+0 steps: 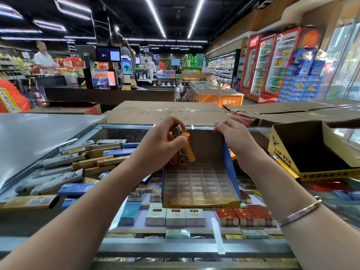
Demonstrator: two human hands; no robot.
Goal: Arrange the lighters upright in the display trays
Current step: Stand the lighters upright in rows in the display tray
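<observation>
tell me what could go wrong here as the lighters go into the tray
The left hand grips several lighters in one bunch, so one might slip out or drop in crooked. The display tray sits on the glass counter steadied only by the right hand holding its back panel, so pushing lighters in could shift or tip it.

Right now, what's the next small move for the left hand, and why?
Probably lower the lighters into the rear-left cells of the display tray. The left hand grips them just above the empty grid, and the right hand steadies the tray's back panel.
</observation>
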